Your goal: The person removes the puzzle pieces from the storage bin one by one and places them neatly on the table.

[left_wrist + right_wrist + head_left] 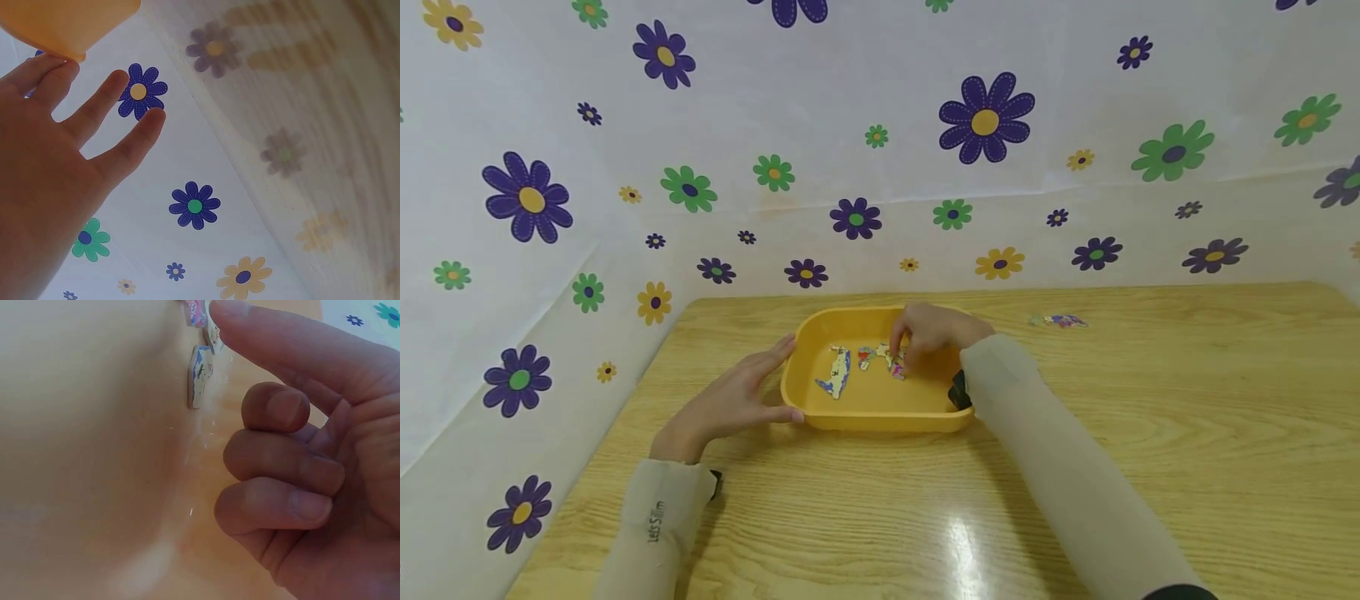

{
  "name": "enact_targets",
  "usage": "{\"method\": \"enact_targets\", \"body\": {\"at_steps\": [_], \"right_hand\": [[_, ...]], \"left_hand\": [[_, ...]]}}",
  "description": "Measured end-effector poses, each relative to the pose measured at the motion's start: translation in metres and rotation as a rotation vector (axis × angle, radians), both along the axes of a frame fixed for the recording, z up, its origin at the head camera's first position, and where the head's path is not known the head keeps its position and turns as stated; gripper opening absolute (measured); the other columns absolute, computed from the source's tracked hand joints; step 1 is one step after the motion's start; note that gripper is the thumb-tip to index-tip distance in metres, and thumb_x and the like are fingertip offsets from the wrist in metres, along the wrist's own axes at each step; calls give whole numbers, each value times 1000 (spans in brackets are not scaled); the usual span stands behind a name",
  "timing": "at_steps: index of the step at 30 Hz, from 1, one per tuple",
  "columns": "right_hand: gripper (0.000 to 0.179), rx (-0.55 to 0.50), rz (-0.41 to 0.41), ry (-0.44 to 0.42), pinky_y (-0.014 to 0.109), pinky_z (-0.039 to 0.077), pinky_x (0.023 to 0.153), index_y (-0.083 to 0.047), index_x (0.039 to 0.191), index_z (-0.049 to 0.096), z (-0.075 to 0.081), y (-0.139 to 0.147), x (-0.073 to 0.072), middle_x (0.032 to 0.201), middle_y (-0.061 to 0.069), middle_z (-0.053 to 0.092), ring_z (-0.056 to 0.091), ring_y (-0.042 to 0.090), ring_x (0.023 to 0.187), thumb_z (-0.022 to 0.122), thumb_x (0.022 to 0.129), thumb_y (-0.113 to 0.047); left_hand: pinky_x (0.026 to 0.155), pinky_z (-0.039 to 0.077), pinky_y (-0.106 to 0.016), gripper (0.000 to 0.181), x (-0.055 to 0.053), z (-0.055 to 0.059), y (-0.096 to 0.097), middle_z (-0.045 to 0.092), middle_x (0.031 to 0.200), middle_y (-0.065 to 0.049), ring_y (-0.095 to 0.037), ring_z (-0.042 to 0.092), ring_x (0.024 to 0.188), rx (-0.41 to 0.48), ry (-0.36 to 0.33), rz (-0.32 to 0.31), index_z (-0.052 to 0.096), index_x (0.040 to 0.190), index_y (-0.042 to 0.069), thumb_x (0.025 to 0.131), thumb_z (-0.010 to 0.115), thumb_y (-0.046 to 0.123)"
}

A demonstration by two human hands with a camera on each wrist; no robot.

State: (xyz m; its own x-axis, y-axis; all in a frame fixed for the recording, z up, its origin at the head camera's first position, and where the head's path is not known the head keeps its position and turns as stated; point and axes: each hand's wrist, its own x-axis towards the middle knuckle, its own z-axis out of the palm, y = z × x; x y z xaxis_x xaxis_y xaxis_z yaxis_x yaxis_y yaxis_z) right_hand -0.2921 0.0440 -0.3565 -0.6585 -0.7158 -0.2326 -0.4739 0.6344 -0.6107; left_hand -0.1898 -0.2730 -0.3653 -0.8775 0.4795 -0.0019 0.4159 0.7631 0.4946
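Note:
A shallow yellow plastic tray [850,406] stands on the table with several small, colourful, irregular puzzle pieces [837,372] on its floor. My left hand [737,396] is spread at the tray's left end, fingertips at the rim and thumb against the front left corner. Over the tray, my right hand [928,329] reaches down and pinches a puzzle piece [886,353] in the middle cluster, its thumb and index finger at the piece. In the right wrist view the other fingers [275,459] curl toward the palm, and puzzle pieces [201,375] show past the thumb tip.
To the right of the tray, near the back edge of the wooden table [1150,400], lies a small joined group of colourful pieces [1063,321]. A white sheet [910,83] printed with flowers hangs behind and along the left side.

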Motion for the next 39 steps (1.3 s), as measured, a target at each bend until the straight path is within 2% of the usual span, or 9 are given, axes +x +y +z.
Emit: {"method": "enact_targets", "body": {"at_steps": [5,8,18,26,32,39], "right_hand": [[18,62,-18,-4,26,36,66,-6,97,79,2,-3,4,92,3,58,43,17,80,81,79,-4],[18,99,-40,-8,27,37,68,-8,97,79,2,-5,6,98,3,59,43,18,83,83,80,-5],[18,144,-31,28,25,40,67,-9,91,72,2,-12,11,97,3,62,49,18,84,84,79,-4],[21,171,-38,23,25,40,65,-9,94,70,4,-14,14,98,3,61,48,17,83,84,79,-5],[20,176,-15,51,25,41,65,-9,93,69,4,-15,15,96,3,62,50,18,84,82,78,-4],[15,198,-13,71,25,41,60,-9,90,69,2,-17,14,90,2,62,50,16,75,79,79,-6]], "left_hand": [[116,25,-64,105,0,0,0,23,166,-13,-42,27,148,0,-5,6,29,160,4,82,82,52],[116,25,-64,105,0,0,0,23,166,-14,-42,28,148,4,-2,4,29,159,4,82,82,51],[116,25,-63,104,0,0,0,23,166,-13,-41,28,147,18,0,-2,29,159,3,82,82,50],[115,26,-64,104,0,0,0,23,166,-13,-42,29,147,13,2,-4,28,160,4,83,82,50],[116,25,-63,105,0,0,0,23,166,-14,-42,29,147,15,1,-6,28,159,3,83,82,49],[115,25,-65,105,1,1,1,23,166,-14,-42,28,147,12,-11,3,28,160,4,83,82,50]]}}
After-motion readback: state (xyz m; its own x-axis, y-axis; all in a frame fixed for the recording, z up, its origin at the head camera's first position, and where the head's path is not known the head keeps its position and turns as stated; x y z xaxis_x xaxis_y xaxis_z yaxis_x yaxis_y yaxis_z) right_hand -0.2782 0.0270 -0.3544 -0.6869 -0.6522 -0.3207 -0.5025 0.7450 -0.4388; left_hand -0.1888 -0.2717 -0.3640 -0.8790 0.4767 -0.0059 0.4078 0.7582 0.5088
